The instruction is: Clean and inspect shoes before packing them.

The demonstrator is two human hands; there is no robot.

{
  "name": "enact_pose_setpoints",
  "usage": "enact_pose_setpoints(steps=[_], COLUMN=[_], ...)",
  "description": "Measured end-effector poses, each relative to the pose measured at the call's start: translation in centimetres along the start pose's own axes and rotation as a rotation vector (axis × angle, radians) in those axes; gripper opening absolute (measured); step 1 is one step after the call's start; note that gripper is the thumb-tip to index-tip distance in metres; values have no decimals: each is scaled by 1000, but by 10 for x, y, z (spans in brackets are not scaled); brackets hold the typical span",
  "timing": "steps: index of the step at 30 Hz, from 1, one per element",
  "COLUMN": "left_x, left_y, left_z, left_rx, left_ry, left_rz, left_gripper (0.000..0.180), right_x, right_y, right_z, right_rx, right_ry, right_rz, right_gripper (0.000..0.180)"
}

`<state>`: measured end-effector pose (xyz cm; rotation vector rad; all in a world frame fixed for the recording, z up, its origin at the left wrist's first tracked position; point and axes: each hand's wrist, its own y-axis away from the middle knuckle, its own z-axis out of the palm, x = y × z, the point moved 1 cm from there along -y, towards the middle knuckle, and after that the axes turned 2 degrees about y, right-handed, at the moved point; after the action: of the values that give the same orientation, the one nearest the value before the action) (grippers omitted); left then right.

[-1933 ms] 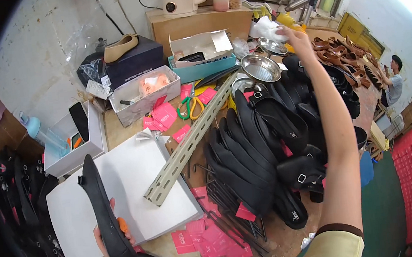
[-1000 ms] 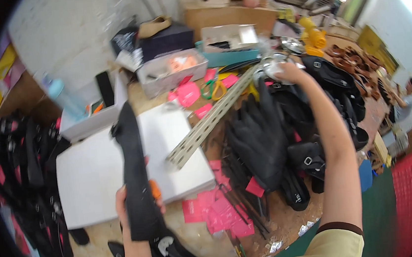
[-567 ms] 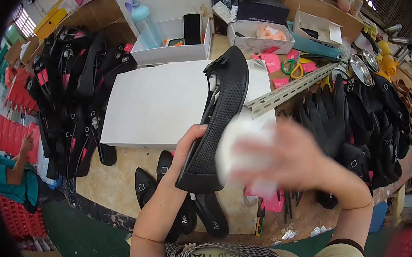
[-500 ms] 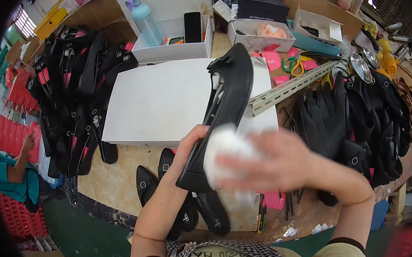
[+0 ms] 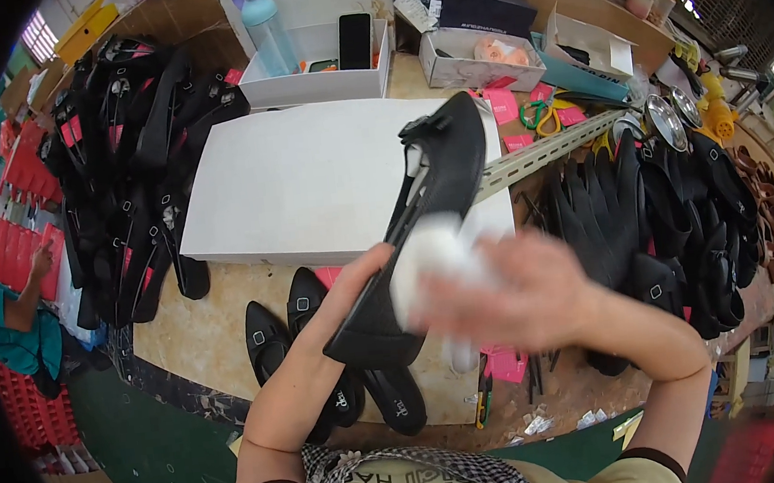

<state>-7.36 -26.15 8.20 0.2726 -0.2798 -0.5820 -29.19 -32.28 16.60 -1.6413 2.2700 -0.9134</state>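
My left hand (image 5: pixel 354 286) grips the heel end of a black flat shoe (image 5: pixel 421 210), which points up and away over the table with its small buckle at the toe. My right hand (image 5: pixel 513 290), blurred with motion, holds a white cloth or wad (image 5: pixel 427 266) pressed against the shoe's side. Two more black flat shoes (image 5: pixel 308 342) lie on the table just below my left hand.
A big white flat box (image 5: pixel 297 180) lies behind the shoe. Black shoes are piled at the left (image 5: pixel 133 163) and right (image 5: pixel 672 205). A slotted metal rail (image 5: pixel 546 152), pink tags (image 5: pixel 510 113), open boxes, a phone (image 5: pixel 355 40) and a bottle (image 5: pixel 265 20) stand beyond. Another person (image 5: pixel 16 310) sits far left.
My right hand came back from the far right pile carrying a white wad and brought it against the shoe; the shoe was lowered and tilted toward me.
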Motion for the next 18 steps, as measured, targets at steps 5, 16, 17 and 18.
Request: enact_pose_setpoints(steps=[5, 16, 17, 18], left_x=[-11, -12, -12, -6], left_y=[5, -12, -12, -17], left_z=[22, 17, 12, 11], left_rx=[114, 177, 134, 76], left_ry=[-81, -51, -67, -97], left_rz=[38, 30, -9, -39], left_gripper=[47, 49, 49, 49], right_x=[-15, 46, 85, 122], right_y=[5, 28, 25, 37], right_z=[-6, 4, -5, -13], right_rx=[76, -133, -131, -60], right_ry=[113, 296, 486, 365], right_rz=[-174, 131, 250, 344], right_gripper=[40, 42, 44, 47])
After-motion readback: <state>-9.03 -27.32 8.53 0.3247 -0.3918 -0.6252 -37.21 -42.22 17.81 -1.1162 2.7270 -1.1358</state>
